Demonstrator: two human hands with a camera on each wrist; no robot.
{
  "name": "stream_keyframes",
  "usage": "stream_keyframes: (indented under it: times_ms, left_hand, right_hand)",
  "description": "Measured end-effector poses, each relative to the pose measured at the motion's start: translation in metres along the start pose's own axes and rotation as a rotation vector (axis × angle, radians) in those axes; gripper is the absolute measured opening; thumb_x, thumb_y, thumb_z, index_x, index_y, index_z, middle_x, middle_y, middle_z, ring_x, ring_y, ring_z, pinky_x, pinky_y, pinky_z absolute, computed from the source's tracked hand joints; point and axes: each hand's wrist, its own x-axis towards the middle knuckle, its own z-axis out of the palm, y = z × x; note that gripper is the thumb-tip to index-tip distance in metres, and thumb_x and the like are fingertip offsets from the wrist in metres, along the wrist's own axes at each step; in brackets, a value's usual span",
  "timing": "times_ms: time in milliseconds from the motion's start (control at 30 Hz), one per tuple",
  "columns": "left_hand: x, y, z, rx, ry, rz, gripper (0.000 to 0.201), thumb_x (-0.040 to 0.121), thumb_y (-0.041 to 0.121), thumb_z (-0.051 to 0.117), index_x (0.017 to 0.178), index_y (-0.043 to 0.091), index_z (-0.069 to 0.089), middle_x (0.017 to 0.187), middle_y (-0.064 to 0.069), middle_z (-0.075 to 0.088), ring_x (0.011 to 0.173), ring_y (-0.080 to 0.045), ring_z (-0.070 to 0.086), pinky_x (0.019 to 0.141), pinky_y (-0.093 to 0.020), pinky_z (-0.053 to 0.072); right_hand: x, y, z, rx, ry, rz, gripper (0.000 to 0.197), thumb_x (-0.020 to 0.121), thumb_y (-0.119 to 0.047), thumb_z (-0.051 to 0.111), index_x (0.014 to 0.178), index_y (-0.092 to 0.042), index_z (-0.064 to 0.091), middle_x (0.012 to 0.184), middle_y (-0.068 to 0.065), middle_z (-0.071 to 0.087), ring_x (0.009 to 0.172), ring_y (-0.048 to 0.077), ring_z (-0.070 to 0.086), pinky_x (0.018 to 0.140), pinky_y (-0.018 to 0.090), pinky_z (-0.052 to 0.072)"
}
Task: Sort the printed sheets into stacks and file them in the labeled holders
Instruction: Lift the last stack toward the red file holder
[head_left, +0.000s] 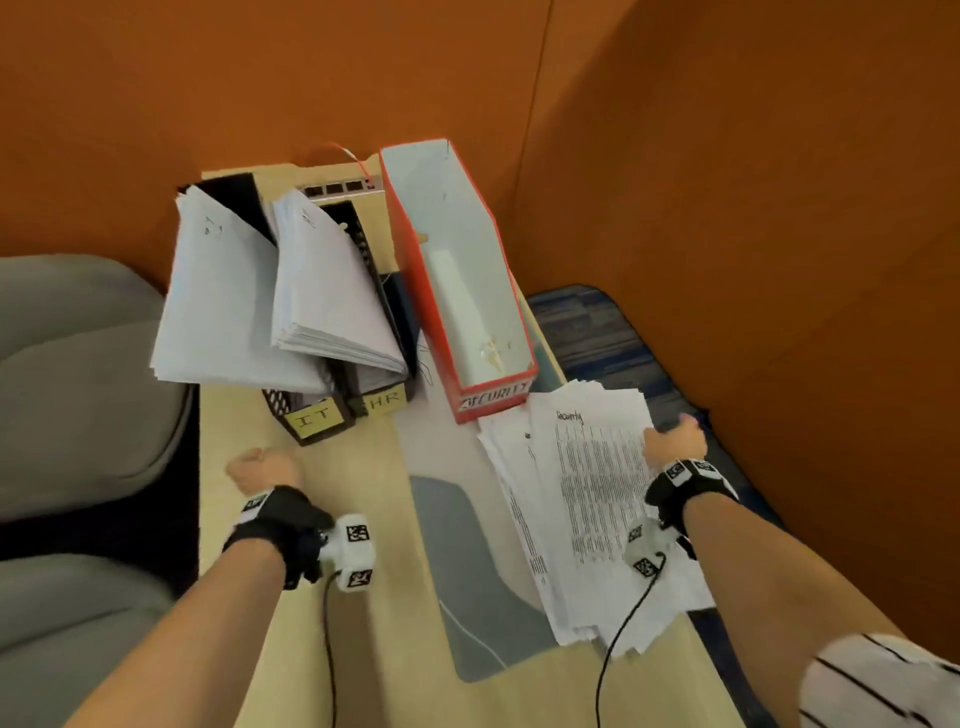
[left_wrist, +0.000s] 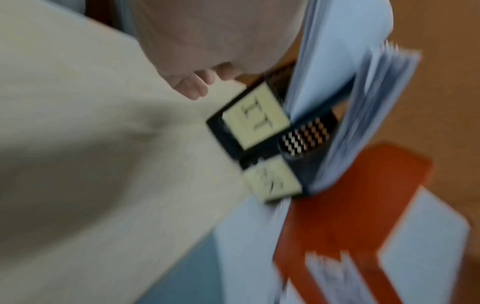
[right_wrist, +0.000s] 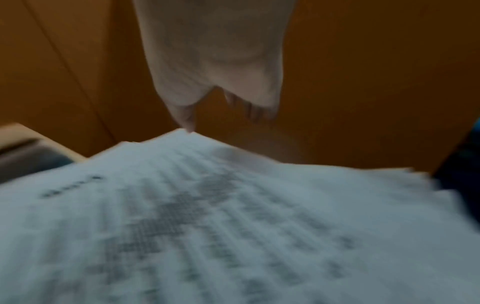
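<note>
Both hands are low in the frame: the right hand grips the far edge of the untidy Security stack at lower right, and the left hand, curled and holding nothing, hangs before the IT holder. I judge that the loose stack could fan out and slide off the table edge when lifted toward the red Security holder at centre.
</note>
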Motion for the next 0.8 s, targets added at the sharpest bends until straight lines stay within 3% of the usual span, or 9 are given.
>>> stream_keyframes:
  times_ms: [100,167,267,333,400,500,567,667,800]
  left_hand:
    - [-0.071,-0.059,0.035,0.141,-0.417,0.074,0.023,0.087,0.009,0.048,0.101,-0.005,0.059,0.102,-0.026,0.063,0.102,-0.035,0.059,0.085,-0.040,0.045]
    - [-0.122,-0.083,0.062,0.227,-0.841,0.015,0.013,0.088,0.010,0.052,0.098,0.004,0.058,0.081,-0.013,0.058,0.082,-0.023,0.056,0.068,-0.031,0.044]
    - [-0.179,-0.111,0.098,0.361,-1.099,-0.071,0.026,0.088,0.016,0.059,0.111,0.011,0.047,0.096,-0.004,0.056,0.083,-0.016,0.056,0.070,-0.033,0.050]
    - [-0.198,-0.121,0.110,0.443,-1.095,0.026,0.051,0.086,0.016,0.062,0.129,0.008,0.034,0.122,-0.004,0.051,0.111,-0.023,0.054,0.098,-0.038,0.046]
    - [-0.208,-0.125,0.110,0.579,-1.014,0.126,0.064,0.090,0.014,0.057,0.142,0.003,0.021,0.139,-0.011,0.039,0.129,-0.029,0.041,0.109,-0.036,0.036]
    - [-0.201,-0.130,0.094,0.648,-0.982,0.157,0.061,0.087,0.014,0.057,0.139,0.002,0.028,0.138,-0.012,0.041,0.125,-0.031,0.045,0.103,-0.030,0.039]
    - [-0.184,-0.132,0.077,0.611,-0.940,0.136,0.055,0.078,0.019,0.064,0.128,0.006,0.045,0.129,-0.015,0.053,0.111,-0.030,0.055,0.100,-0.039,0.045]
    - [-0.183,-0.115,0.037,0.245,-0.942,0.050,0.028,0.082,0.004,0.063,0.109,0.008,0.058,0.114,-0.014,0.064,0.096,-0.026,0.061,0.088,-0.038,0.049]
    - [-0.209,-0.062,-0.020,-0.121,-0.813,0.225,0.039,0.085,-0.006,0.047,0.120,0.009,0.053,0.113,-0.005,0.064,0.102,-0.023,0.059,0.085,-0.037,0.049]
  right_hand:
    - [0.007,0.052,-0.013,-0.111,-0.245,0.180,0.095,0.079,-0.052,0.069,0.150,-0.010,0.023,0.146,0.017,0.042,0.121,0.040,0.052,0.082,0.044,0.047]
    - [0.003,0.069,-0.004,-0.132,-0.471,0.058,0.082,0.076,-0.054,0.072,0.141,-0.011,0.046,0.135,0.013,0.057,0.112,0.032,0.060,0.086,0.040,0.050]
    - [-0.013,0.080,0.014,-0.167,-0.566,-0.122,0.061,0.069,-0.049,0.077,0.120,-0.019,0.064,0.117,0.000,0.067,0.105,0.023,0.063,0.093,0.036,0.050]
    - [-0.036,0.080,0.019,-0.124,-0.459,-0.211,0.042,0.081,-0.033,0.071,0.117,-0.019,0.056,0.109,-0.002,0.062,0.102,0.020,0.061,0.084,0.030,0.048]
    - [-0.059,0.084,0.020,0.008,-0.403,-0.286,0.036,0.086,-0.026,0.065,0.119,-0.023,0.050,0.107,-0.004,0.062,0.097,0.015,0.061,0.082,0.029,0.050]
    - [-0.077,0.092,0.013,0.206,-0.631,-0.256,0.046,0.087,-0.010,0.064,0.127,-0.028,0.050,0.118,-0.003,0.065,0.108,0.017,0.063,0.095,0.037,0.051]
    - [-0.081,0.096,-0.003,0.303,-0.821,-0.169,0.052,0.086,0.004,0.061,0.130,-0.023,0.055,0.123,0.001,0.067,0.112,0.021,0.064,0.103,0.046,0.046]
    - [-0.091,0.091,-0.032,0.310,-1.033,-0.254,0.049,0.084,-0.004,0.067,0.130,-0.019,0.058,0.123,0.005,0.068,0.114,0.026,0.064,0.104,0.052,0.044]
    - [-0.130,0.068,-0.065,0.384,-0.975,-0.420,0.041,0.085,-0.008,0.069,0.125,-0.012,0.061,0.122,0.008,0.068,0.113,0.027,0.065,0.101,0.052,0.047]
